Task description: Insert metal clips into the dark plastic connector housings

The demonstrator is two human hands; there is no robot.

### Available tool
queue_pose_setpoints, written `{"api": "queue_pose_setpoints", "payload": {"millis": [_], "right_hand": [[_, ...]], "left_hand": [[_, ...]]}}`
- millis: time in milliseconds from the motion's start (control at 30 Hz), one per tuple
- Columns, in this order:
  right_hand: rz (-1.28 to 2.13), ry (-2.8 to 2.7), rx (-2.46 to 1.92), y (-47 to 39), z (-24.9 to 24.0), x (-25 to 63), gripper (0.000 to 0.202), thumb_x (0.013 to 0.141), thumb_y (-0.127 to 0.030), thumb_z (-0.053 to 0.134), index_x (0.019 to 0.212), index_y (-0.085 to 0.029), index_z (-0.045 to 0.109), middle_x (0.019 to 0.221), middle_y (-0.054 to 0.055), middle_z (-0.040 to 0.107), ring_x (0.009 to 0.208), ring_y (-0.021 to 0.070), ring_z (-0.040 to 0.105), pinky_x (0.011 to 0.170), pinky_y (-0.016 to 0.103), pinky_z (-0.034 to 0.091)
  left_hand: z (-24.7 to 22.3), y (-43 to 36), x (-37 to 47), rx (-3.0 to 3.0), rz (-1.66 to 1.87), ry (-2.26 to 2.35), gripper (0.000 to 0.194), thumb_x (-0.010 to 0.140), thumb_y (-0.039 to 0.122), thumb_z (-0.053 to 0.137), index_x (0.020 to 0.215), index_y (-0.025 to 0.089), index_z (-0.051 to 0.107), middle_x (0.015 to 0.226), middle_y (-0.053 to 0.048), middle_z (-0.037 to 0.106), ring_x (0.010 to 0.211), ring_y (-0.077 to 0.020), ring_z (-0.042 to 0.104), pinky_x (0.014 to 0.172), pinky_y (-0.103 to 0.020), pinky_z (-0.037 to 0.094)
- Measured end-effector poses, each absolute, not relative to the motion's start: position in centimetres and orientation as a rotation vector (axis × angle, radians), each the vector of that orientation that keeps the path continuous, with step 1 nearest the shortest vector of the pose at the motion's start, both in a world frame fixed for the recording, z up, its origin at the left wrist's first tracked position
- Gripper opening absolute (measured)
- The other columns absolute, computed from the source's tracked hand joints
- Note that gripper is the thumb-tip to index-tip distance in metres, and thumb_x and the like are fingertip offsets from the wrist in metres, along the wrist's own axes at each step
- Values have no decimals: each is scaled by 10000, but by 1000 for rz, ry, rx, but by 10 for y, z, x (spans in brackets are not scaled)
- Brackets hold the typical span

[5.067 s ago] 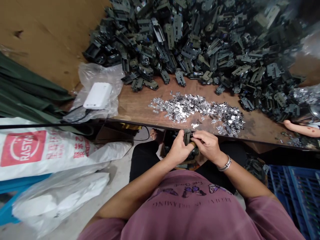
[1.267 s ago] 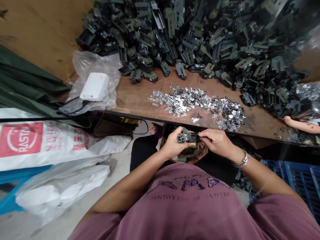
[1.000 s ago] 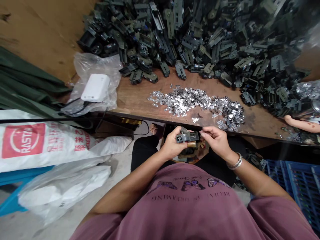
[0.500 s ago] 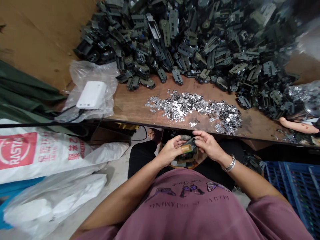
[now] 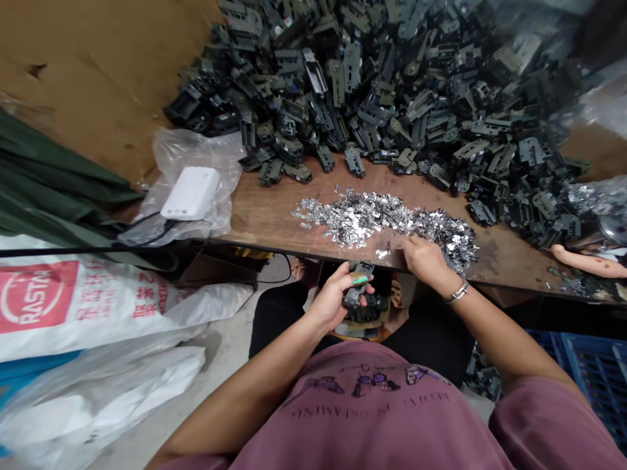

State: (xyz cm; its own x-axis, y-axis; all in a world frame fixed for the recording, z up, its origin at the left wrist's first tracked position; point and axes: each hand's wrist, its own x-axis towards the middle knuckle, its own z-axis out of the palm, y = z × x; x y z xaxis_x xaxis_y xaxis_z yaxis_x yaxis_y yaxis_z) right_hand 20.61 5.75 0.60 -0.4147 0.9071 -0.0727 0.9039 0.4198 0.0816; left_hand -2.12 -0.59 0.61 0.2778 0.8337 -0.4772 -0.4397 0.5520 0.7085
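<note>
At left we note a white box (image 5: pixel 191 193) on a plastic bag (image 5: pixel 171 143), upon the tabletop (image 5: pixel 264 215). Next, the left grip (image 5: pixel 337 295) is wrapped around a dark part (image 5: pixel 353 297), which lies between thumb and fingers, just off the tabletop's near edge. Beyond it, we see silvery clips (image 5: pixel 362 219) heaped. Rightward, the right grip (image 5: pixel 427 260) has fingertips bunched just beside the clips; we cannot tell whether they pinch one.
</note>
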Motion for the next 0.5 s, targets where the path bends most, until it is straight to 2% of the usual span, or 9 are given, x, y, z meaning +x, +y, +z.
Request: {"api": "queue_pose_setpoints", "payload": {"millis": [100, 167, 233, 367, 433, 500], "right_hand": [[-3, 2598, 1527, 46, 9, 218, 300, 919, -108, 419, 1037, -135, 693, 900, 125, 674, 826, 220, 616, 724, 302, 406], [-49, 2614, 1572, 44, 11, 222, 338, 919, -109, 425, 1158, -152, 660, 926, 107, 683, 821, 206, 614, 736, 291, 412], [-39, 2608, 1623, 47, 10, 221, 339, 927, -117, 419, 1179, -156, 643, 967, 108, 682, 839, 203, 610, 745, 286, 417], [28, 2603, 1578, 56, 7, 216, 236, 880, -71, 447, 921, -129, 673, 928, 141, 667, 865, 216, 601, 741, 292, 420], [17, 2720, 1650, 54, 7, 213, 184, 875, -100, 473, 844, -134, 651, 872, 134, 662, 805, 210, 599, 714, 299, 427], [-142, 2931, 1784, 43, 9, 206, 145, 870, -159, 518, 760, -159, 612, 765, 87, 644, 703, 183, 586, 667, 292, 437]], "left_hand": [[6, -4, -19, 492, 909, 963, 299, 682, 277, 690, 900, 167, 518, 886, -45, 646, 653, -129, 614, 444, -199, 449], [6, -3, -14, 482, 897, 950, 292, 669, 264, 691, 883, 172, 514, 850, -28, 636, 627, -115, 593, 443, -191, 437], [6, -2, -7, 483, 875, 945, 288, 659, 255, 684, 877, 177, 514, 822, -16, 627, 609, -112, 582, 437, -188, 428], [8, -1, 1, 504, 847, 1012, 289, 683, 307, 674, 890, 181, 517, 822, -25, 633, 603, -131, 598, 412, -187, 404], [10, -2, 1, 513, 844, 1068, 285, 687, 331, 671, 874, 182, 516, 816, -29, 633, 609, -138, 599, 418, -192, 400], [12, -4, 0, 533, 837, 1106, 295, 675, 327, 676, 885, 185, 524, 803, -20, 629, 616, -137, 592, 451, -204, 408]]}}
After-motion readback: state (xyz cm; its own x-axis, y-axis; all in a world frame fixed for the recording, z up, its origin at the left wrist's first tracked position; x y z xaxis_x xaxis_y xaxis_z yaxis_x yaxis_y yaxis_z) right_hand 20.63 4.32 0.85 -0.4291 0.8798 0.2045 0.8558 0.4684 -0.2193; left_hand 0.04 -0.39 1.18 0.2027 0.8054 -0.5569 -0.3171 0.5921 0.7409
